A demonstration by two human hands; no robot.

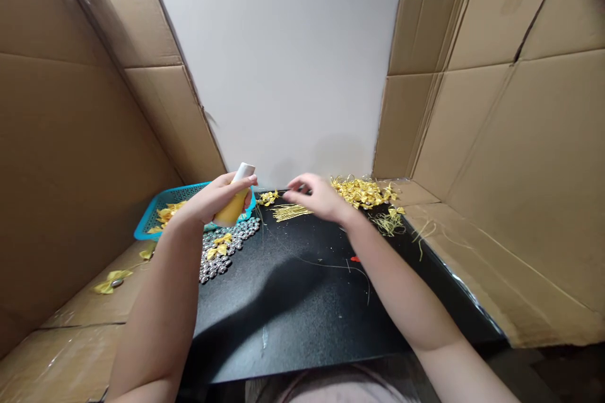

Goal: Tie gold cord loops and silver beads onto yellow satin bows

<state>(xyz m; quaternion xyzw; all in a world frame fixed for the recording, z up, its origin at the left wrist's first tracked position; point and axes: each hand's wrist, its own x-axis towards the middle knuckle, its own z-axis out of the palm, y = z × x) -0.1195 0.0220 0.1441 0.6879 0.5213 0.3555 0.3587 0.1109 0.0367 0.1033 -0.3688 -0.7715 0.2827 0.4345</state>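
Observation:
My left hand [212, 196] is closed around a yellow bottle with a white cap [231, 208], tilted above the table's left side. Beneath it lie silvery beads [215, 269] with small yellow bows [218, 247] on them. My right hand [319, 197] hovers with its fingers apart and slightly curled, a little blurred, and I see nothing in it. Close to it is a bundle of thin gold ties [287, 213]. Behind the right wrist rises a pile of yellow bows [363, 192].
A blue plastic basket [144, 227] holding yellow pieces stands at the left. Loose gold strings [388, 223] lie at the right. A thin thread and a small red piece [355, 259] are on the black table [302, 321]. Cardboard walls [534, 157] flank both sides.

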